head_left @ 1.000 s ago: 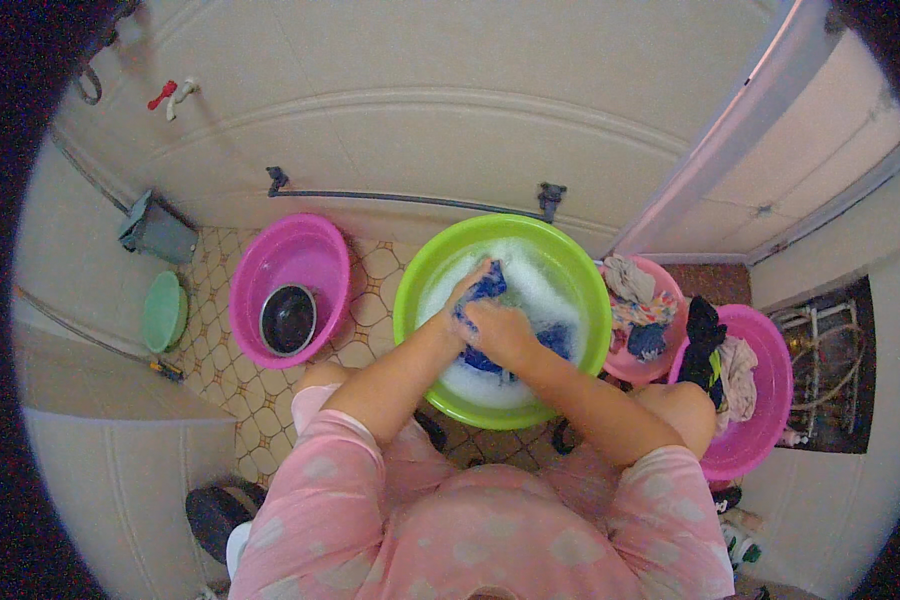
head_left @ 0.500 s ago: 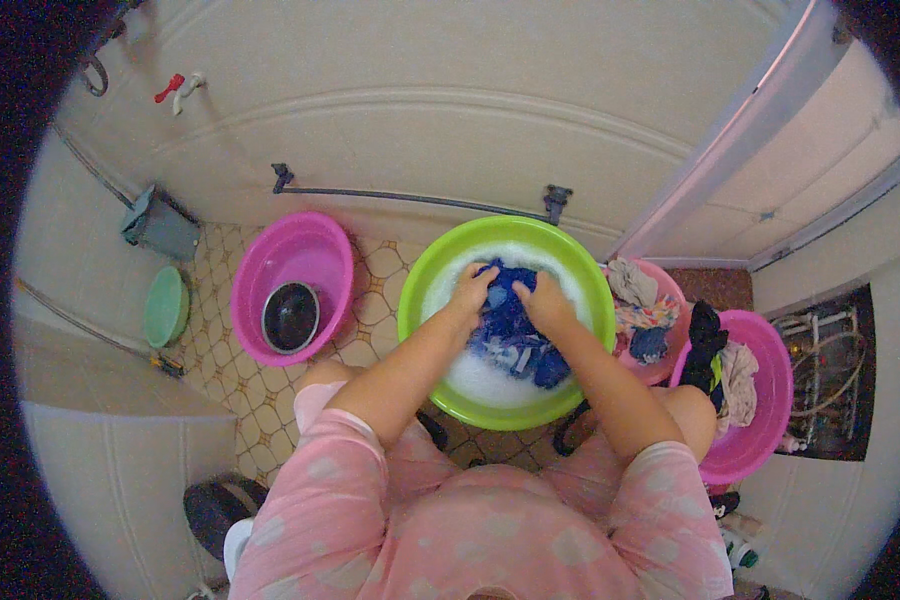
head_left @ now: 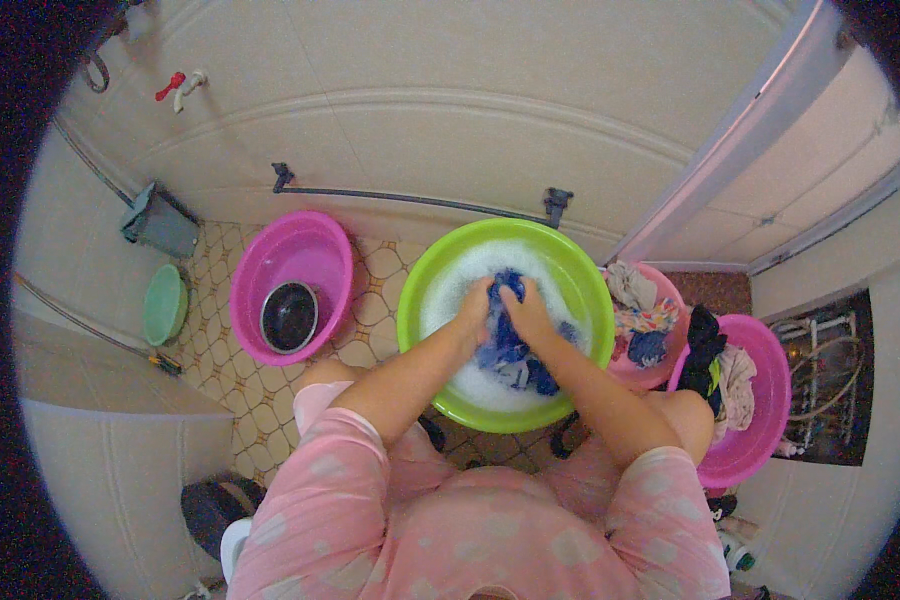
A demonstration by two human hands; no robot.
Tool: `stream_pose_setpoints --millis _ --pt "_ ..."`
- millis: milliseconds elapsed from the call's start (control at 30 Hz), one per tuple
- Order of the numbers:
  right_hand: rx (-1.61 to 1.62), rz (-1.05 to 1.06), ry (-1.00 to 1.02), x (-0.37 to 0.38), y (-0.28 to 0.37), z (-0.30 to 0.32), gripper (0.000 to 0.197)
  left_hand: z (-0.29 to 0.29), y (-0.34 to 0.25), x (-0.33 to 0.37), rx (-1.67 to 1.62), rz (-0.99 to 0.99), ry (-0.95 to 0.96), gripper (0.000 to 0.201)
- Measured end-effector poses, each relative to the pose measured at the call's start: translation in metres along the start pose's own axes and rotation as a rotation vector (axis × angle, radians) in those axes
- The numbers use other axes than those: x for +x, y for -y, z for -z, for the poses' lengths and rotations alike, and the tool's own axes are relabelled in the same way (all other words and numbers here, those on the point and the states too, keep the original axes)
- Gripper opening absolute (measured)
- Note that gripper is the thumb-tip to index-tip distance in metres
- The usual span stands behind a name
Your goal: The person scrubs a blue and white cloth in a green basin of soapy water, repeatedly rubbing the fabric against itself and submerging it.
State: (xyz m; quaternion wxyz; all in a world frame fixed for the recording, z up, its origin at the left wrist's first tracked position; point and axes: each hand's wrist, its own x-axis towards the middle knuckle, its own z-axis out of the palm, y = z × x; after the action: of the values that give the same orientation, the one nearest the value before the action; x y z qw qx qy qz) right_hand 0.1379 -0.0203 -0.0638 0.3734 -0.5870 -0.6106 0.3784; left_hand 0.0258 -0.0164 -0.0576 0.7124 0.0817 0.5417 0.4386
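Note:
Before me stands a green basin [head_left: 592, 262] of white suds, with a wet blue garment [head_left: 510, 340] bunched in its middle. My left hand [head_left: 475, 305] is closed on the garment's left side. From the right, my right hand [head_left: 528, 308] grips the same cloth, its thumb on top. Both hands are close together, and a dark blue fold pokes up between them. The lower part of the cloth, with a pale patch, spreads in the foam toward me. Fingertips are partly hidden by the fabric.
At the left, a pink basin [head_left: 338, 235] holds a dark round bowl [head_left: 290, 318]. A small green basin [head_left: 166, 306] and a grey bin [head_left: 160, 222] stand beyond it. On the right are a light pink basin [head_left: 678, 300] and a magenta basin [head_left: 770, 400], both with clothes.
My hands have drawn closer together, squeezing the blue garment into a narrower bunch. More foam shows around it at the left and top.

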Motion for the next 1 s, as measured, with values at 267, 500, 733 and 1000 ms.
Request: stream_pose_setpoints --millis 267,500,733,1000 --pt "-0.263 0.634 0.338 -0.043 0.105 0.022 0.021 0.010 -0.020 -0.010 -0.200 -0.030 0.222 0.038" --pt "-0.784 0.438 0.311 -0.014 0.086 0.030 0.016 -0.034 -0.029 -0.072 -0.173 0.031 0.273 0.037" --pt "-0.463 0.253 0.087 0.019 0.017 0.037 0.022 -0.010 -0.008 -0.011 -0.084 -0.213 0.083 0.033" --pt "-0.461 0.077 0.642 0.009 0.018 0.029 0.044 0.020 -0.019 -0.006 0.031 -0.243 -0.037 0.029"
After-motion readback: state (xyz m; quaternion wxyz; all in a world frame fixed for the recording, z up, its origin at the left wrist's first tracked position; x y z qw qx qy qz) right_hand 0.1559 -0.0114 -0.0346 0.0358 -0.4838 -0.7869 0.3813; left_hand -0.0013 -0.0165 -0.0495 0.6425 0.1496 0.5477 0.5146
